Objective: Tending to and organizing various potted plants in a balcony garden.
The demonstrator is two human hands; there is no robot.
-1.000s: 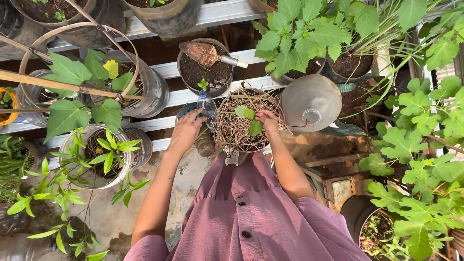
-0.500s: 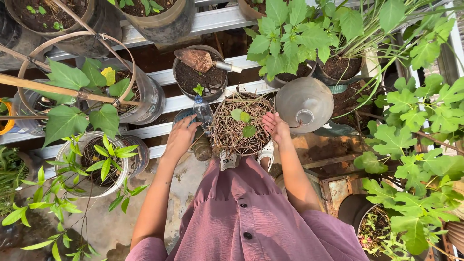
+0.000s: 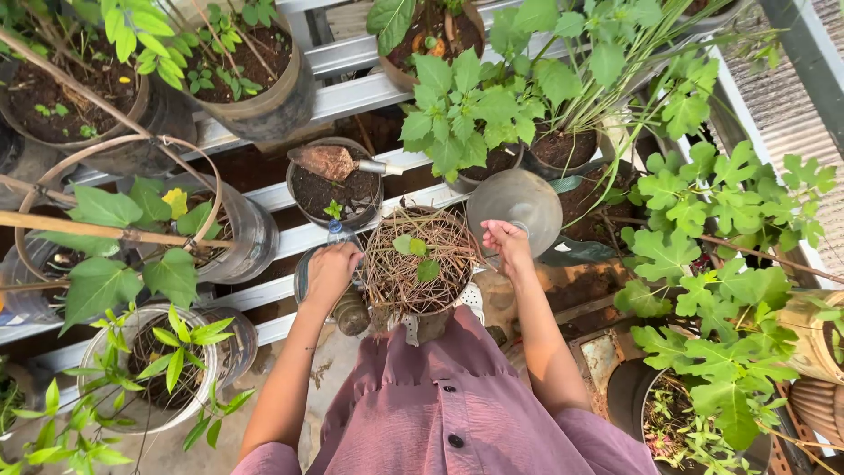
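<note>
A round pot (image 3: 413, 268), mulched with dry, wiry straw around a green seedling (image 3: 415, 255), is seen between both hands; the left hand (image 3: 331, 273) is closed around a clear plastic bottle (image 3: 337, 234) just beside the pot. The right hand (image 3: 507, 244) is held loosely open, grasping nothing, against a smooth grey jug (image 3: 514, 204).

- Left hand (image 3: 331, 271) reaches forward with the arm nearly straight, back of the hand up, fingers (image 3: 345, 252) curled closed.
- Right hand (image 3: 505, 239) is raised at a bent wrist, fingers loosely spread, gripping nothing, forearm angled inward.
</note>
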